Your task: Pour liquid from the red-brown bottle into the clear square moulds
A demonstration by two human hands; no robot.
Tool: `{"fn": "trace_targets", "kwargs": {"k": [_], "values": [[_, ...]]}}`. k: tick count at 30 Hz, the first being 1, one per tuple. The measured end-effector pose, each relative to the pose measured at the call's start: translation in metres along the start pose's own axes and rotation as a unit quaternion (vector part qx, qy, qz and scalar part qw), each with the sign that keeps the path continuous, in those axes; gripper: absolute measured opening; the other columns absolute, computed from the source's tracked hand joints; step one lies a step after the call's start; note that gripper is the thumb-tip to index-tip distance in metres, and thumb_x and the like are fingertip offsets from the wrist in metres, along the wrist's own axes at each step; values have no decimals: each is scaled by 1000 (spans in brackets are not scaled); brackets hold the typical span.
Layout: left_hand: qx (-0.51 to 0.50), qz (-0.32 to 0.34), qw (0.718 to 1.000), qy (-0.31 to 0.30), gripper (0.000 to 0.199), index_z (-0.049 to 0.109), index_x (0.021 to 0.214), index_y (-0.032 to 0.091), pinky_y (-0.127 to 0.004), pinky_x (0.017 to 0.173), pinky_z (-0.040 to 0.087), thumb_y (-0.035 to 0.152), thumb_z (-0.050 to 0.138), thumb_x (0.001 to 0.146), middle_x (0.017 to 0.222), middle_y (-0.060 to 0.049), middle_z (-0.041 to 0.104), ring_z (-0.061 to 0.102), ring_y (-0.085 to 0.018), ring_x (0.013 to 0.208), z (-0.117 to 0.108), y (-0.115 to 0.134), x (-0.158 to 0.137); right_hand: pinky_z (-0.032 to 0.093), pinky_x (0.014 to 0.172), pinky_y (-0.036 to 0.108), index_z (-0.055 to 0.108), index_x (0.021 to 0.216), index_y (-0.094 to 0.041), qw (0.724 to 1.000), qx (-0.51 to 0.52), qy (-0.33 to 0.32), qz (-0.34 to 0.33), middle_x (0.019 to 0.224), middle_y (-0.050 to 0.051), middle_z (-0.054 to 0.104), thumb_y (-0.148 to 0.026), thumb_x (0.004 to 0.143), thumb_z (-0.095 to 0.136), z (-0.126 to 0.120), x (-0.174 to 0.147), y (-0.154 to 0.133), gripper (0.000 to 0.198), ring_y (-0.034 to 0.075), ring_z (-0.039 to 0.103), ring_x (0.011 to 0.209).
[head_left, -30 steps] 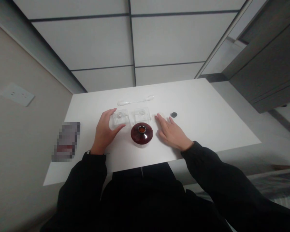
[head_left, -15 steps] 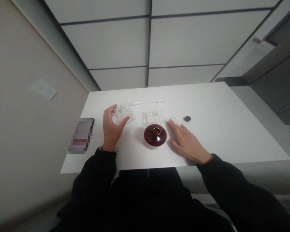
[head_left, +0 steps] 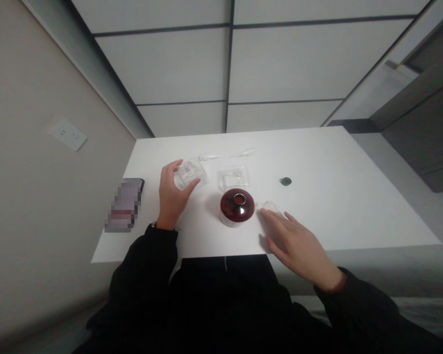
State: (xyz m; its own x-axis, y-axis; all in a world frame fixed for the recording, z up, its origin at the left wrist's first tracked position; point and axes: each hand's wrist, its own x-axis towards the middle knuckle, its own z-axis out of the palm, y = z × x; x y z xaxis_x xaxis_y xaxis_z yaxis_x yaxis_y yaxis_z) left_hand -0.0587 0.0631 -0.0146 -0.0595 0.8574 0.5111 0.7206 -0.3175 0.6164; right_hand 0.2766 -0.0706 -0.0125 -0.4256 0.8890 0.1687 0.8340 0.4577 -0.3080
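Note:
My left hand (head_left: 173, 194) curves around the left side of a clear plastic box (head_left: 192, 171), with the thumb at its near edge and the fingertips at its far-left edge. Fingers outstretched, my right hand (head_left: 295, 243) touches a small whitish, see-through crumpled piece (head_left: 271, 206) with its fingertips; what exactly it is cannot be made out. Between the hands stands a pale round bowl with a glossy dark red lid (head_left: 237, 209), which has a ring-shaped knob. Just behind it lies a second clear box (head_left: 236, 176), partly hidden by the lid.
A long clear plastic piece (head_left: 227, 155) lies near the back of the white table (head_left: 339, 196). To the right is a small dark grey disc (head_left: 286, 181). A blurred-out phone (head_left: 124, 204) rests at the left edge. Wall and panels border the table's left and back.
My right hand has drawn back toward me, and the crumpled piece has moved nearer with it. My left hand has shifted slightly right, the clear box shifting a little with it.

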Motion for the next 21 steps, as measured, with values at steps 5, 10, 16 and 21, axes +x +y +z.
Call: {"fn": "trace_targets", "kwargs": {"k": [5, 10, 16, 21], "values": [[5, 5, 1000, -11, 60, 57, 135, 20, -48, 106, 54, 42, 82, 86, 133, -13, 64, 64, -29, 120, 0, -1, 0, 51, 116, 61, 60, 139, -22, 994, 26, 87, 52, 133, 11, 72, -43, 106, 50, -17, 46, 18, 41, 32, 72, 120], [11, 5, 1000, -17, 58, 57, 135, 21, -49, 107, 54, 42, 81, 86, 133, -12, 64, 63, -30, 122, 0, -2, 0, 43, 121, 62, 28, 163, -18, 988, 142, 52, 19, 166, 21, 41, -49, 88, 77, -13, 120, 36, 95, 38, 48, 149], [14, 10, 999, -28, 61, 55, 137, 21, -50, 106, 54, 41, 82, 86, 133, -13, 64, 64, -30, 119, 0, -3, 0, 44, 118, 61, 23, 163, -24, 980, 199, 12, 16, 140, 15, 65, -38, 84, 81, -10, 152, 46, 99, 33, 62, 133], [18, 21, 999, -38, 62, 54, 139, 22, -51, 107, 54, 44, 81, 88, 136, -13, 63, 64, -30, 121, 0, -2, 0, 48, 114, 60, 28, 161, -23, 980, 176, 71, 59, 140, 16, 65, -43, 84, 79, -24, 136, 87, 94, 35, 62, 133]]}}
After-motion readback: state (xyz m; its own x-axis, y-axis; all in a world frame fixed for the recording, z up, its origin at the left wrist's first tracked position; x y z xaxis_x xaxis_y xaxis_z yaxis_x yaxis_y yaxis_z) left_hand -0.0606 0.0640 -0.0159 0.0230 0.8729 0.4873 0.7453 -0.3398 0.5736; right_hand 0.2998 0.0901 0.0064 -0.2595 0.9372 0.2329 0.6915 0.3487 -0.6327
